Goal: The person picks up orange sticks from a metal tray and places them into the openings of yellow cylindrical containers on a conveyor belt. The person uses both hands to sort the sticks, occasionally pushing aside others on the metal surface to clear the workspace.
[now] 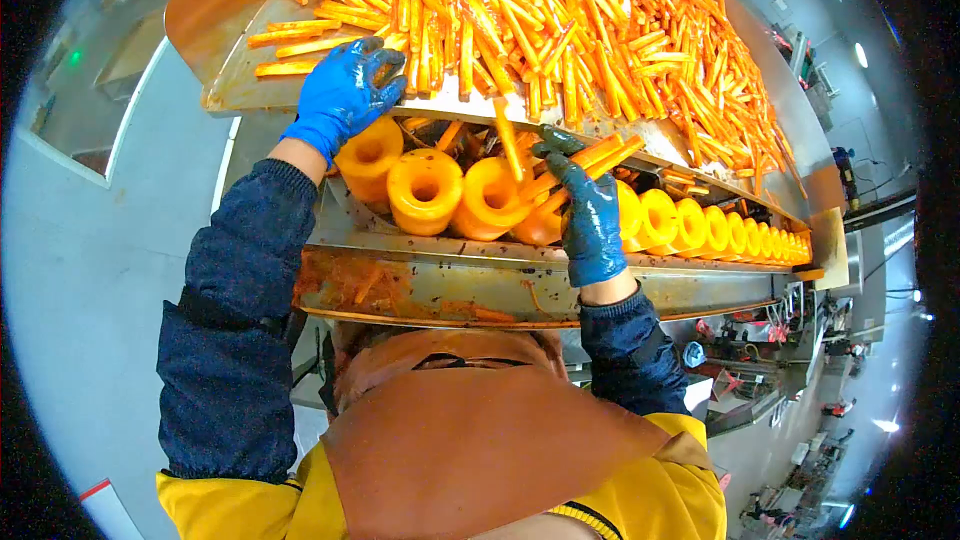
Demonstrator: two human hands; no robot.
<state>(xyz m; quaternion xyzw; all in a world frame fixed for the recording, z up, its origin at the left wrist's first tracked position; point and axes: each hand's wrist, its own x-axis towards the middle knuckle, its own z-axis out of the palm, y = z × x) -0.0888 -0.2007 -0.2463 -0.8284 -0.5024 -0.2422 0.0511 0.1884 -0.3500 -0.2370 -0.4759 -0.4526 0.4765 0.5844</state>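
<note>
Glossy orange food sticks [520,20] lie heaped on a metal tray [250,90] at the top of the head view. My left hand [350,90], in a blue glove, rests at the tray's front edge beside stick ends; its fingers are bent and apart, with nothing visible gripped. Below it runs a row of round orange cups [425,190] with central holes. My right hand [592,220], in a wet blue glove, is closed around a few sticks [605,155] above the cups. Another stick [508,140] slants near a cup's hole. The right fingers partly hide their grip.
A stained metal trough [450,285] runs along the near side, below the cups. My brown apron [480,450] is close to its edge. Other equipment [760,380] stands on the floor at the right. A pale floor [100,270] spreads out at the left.
</note>
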